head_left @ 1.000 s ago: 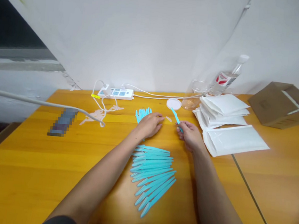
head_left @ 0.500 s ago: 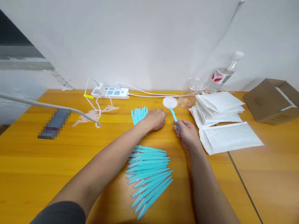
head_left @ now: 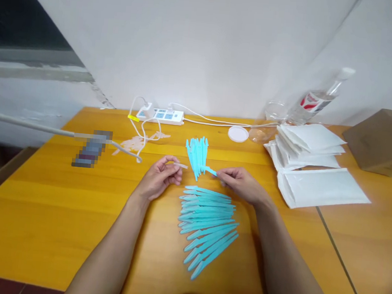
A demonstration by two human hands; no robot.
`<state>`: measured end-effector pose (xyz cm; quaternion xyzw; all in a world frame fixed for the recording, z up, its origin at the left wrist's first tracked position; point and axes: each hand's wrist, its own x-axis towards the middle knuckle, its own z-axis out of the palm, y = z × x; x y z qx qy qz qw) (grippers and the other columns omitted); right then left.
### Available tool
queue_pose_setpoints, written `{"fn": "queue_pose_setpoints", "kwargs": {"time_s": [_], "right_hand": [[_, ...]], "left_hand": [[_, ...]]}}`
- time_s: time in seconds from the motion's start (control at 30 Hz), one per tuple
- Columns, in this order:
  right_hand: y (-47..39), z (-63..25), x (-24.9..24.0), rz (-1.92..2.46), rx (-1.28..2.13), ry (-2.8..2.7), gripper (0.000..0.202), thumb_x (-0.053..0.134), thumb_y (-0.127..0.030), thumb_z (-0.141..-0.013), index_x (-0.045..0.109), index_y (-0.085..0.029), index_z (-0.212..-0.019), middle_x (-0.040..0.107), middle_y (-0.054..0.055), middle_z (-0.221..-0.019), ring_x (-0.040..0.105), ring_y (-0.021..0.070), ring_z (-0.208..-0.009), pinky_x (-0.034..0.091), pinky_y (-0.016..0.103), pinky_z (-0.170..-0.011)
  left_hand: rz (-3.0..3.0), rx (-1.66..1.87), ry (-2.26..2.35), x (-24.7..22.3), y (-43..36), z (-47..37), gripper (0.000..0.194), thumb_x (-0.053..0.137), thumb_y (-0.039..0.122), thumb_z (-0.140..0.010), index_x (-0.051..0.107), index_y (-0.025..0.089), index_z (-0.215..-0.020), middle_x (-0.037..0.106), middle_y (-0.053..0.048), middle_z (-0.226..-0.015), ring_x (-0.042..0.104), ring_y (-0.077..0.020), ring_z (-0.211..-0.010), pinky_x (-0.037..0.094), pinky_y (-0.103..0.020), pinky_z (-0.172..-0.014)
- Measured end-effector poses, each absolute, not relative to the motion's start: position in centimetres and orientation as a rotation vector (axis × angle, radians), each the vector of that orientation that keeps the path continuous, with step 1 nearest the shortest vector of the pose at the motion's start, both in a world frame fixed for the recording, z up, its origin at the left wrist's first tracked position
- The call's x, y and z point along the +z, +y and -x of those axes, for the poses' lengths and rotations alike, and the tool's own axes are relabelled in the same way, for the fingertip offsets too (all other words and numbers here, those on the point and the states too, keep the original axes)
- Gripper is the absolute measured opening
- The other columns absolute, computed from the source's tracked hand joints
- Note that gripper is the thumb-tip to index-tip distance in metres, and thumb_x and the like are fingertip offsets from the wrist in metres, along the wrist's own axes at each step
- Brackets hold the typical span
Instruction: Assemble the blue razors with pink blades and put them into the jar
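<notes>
My right hand (head_left: 239, 183) pinches a turquoise eyebrow razor (head_left: 210, 170) by its handle, its head pointing left. Between the thumb and fingers of my left hand (head_left: 162, 176) is a small translucent blade cover (head_left: 181, 166), held level and apart from the razor. Just behind the two hands lies a bunch of turquoise razors (head_left: 196, 151), heads away from me. Closer to me, a fanned row of turquoise razors (head_left: 207, 216) rests on the table, clear covers on their left ends. A scattered pile of translucent covers (head_left: 136, 144) sits at the left.
A power strip (head_left: 166, 116) with white cables stands by the wall. A pixelated dark object (head_left: 92, 149) lies at left under a cable. On the right are a round lid (head_left: 238, 134), clear container (head_left: 264, 125), bottle (head_left: 312, 107), white padded envelopes (head_left: 326, 188) and cardboard box (head_left: 381, 145).
My left hand has moved left from beside the razor bunch and now shows a translucent cover. My right hand has lowered and turned the razor from pointing away to pointing left. The view has shifted.
</notes>
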<state>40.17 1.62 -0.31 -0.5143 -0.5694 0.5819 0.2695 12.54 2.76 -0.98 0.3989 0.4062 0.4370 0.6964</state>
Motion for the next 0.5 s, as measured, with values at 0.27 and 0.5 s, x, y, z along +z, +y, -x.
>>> {"fn": "queue_pose_setpoints", "kwargs": {"time_s": [0.27, 0.5], "right_hand": [[1.1, -39.4, -0.4, 1.417, 1.609, -1.741, 0.048, 0.049, -0.059, -0.091, 0.034, -0.021, -0.066, 0.024, -0.006, -0.062, 0.023, 0.0081, -0.055, 0.019, 0.025, -0.049], [1.6, -40.3, -1.1, 1.463, 1.533, -1.723, 0.046, 0.049, -0.057, -0.092, 0.041, -0.020, -0.067, 0.027, -0.006, -0.063, 0.024, 0.0085, -0.056, 0.019, 0.025, -0.050]], "left_hand": [[-0.843, 0.886, 0.840, -2.0, 2.6, -12.9, 0.033, 0.086, 0.034, -0.069, 0.070, 0.012, -0.087, 0.072, -0.005, -0.084, 0.066, -0.0106, -0.067, 0.053, -0.021, -0.062], [-1.493, 0.881, 1.266, -2.3, 2.7, -12.2, 0.026, 0.074, 0.040, -0.082, 0.074, 0.016, -0.093, 0.070, -0.003, -0.080, 0.061, -0.0128, -0.067, 0.050, -0.025, -0.064]]}}
